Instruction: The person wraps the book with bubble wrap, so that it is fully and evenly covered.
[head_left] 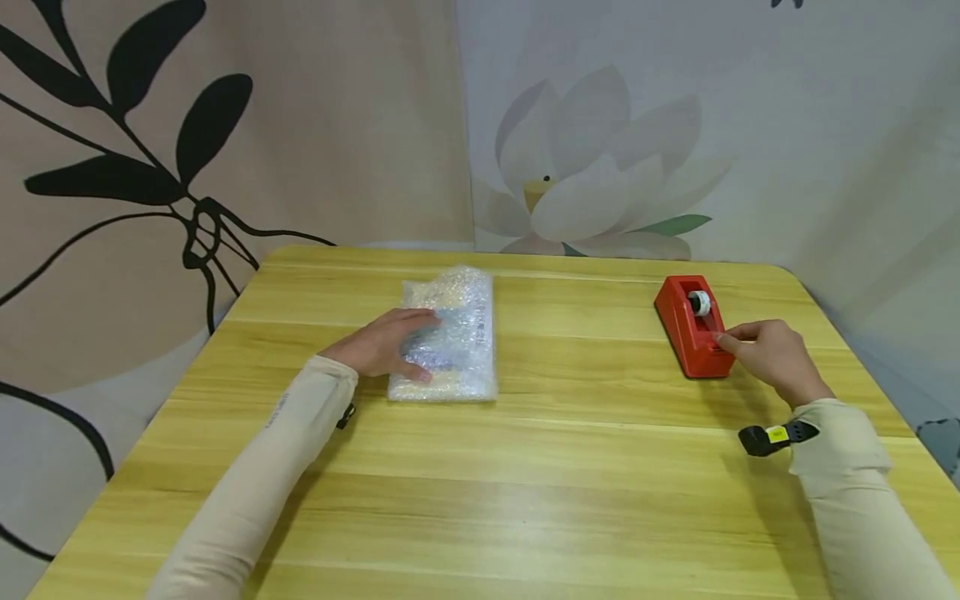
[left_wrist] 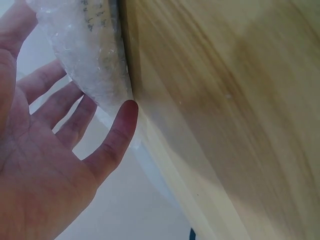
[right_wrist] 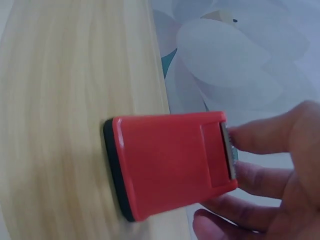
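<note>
A bubble-wrapped packet (head_left: 459,342), with printing showing through the plastic, lies flat left of the table's middle. Fingers spread, my left hand (head_left: 386,343) rests on the packet's left side. The left wrist view shows the packet's edge (left_wrist: 90,50) under those spread fingers. At the right stands a red tape dispenser (head_left: 693,329) with a small white tape roll (head_left: 700,303) in it. My right hand (head_left: 776,354) pinches the clear tape (head_left: 708,335) at the dispenser's front end. In the right wrist view, its fingertips are right at the toothed metal cutter (right_wrist: 228,151).
The wooden table (head_left: 525,500) carries both things. Its far edge runs close to a wall covering (head_left: 360,117) printed with leaves and a pale flower. Bare tabletop lies between the packet and the dispenser.
</note>
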